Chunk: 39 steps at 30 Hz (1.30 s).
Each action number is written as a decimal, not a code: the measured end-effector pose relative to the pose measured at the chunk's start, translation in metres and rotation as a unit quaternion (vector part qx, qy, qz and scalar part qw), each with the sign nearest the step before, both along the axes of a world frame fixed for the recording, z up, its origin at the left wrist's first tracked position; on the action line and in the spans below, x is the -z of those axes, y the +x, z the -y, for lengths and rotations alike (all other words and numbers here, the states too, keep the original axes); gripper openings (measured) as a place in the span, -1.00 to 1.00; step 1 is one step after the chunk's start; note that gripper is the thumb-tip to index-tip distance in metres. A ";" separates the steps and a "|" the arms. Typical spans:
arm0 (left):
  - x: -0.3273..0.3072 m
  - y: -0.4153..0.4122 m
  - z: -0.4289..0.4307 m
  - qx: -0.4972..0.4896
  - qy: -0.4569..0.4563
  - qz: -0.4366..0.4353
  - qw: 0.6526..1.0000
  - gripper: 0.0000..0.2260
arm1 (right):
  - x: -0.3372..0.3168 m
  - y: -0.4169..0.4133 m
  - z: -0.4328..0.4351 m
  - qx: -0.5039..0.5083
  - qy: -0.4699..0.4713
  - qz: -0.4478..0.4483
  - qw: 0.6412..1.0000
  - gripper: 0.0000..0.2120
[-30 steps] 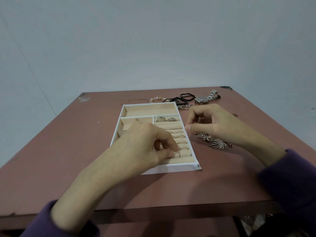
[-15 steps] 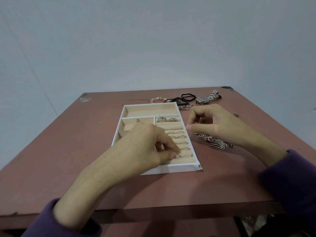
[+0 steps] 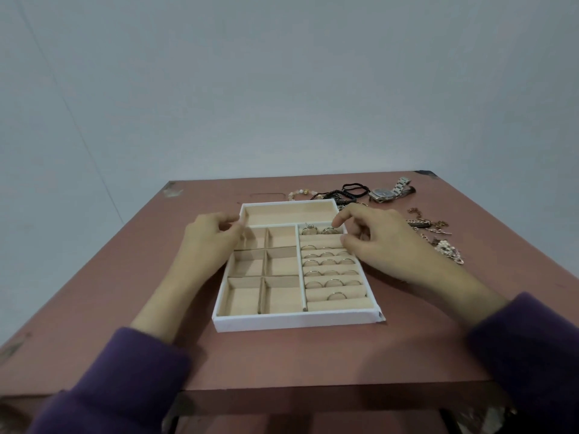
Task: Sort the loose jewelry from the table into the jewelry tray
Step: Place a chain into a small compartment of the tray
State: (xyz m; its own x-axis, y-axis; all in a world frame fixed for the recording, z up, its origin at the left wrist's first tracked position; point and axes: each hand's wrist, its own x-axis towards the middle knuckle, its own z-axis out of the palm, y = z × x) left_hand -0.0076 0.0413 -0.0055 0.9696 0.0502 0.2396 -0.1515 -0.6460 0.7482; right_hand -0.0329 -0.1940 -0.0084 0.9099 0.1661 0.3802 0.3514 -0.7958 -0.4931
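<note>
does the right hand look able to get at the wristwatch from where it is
Probably yes. The right hand hovers over the jewelry tray's far right corner, and the wristwatch lies beyond it on bare table with nothing standing between them.

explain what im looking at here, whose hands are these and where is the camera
There is no machine here. A person wears a camera on the head, looking forward and down, so the arms in purple sleeves are their own. On the reddish table sits a white jewelry tray with beige compartments; its right column holds rows of rings. The left hand rests at the tray's left edge, the right hand at its right edge. Neither visibly holds anything. Loose pieces wait beyond the tray and to its right: a watch, black cords, a beaded bracelet and chains.
</note>
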 end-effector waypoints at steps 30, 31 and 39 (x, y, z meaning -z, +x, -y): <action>-0.001 -0.012 0.002 0.130 0.157 0.017 0.979 -0.78 | -0.004 -0.004 0.005 0.076 0.027 0.008 0.997 -0.80; -0.001 -0.012 0.002 0.129 0.157 0.019 0.979 -0.76 | -0.004 -0.004 0.005 0.076 0.027 0.009 0.997 -0.80; -0.001 -0.012 0.001 0.131 0.158 0.024 0.978 -0.83 | -0.004 -0.003 0.005 0.070 0.030 0.017 0.997 -0.82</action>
State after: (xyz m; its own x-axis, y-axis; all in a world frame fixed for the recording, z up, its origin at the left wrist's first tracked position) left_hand -0.0191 0.0400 -0.0049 0.9262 -0.2830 0.2492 -0.3736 -0.7775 0.5059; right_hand -0.0354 -0.1991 -0.0049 0.9092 0.0148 0.4162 0.2563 -0.8076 -0.5312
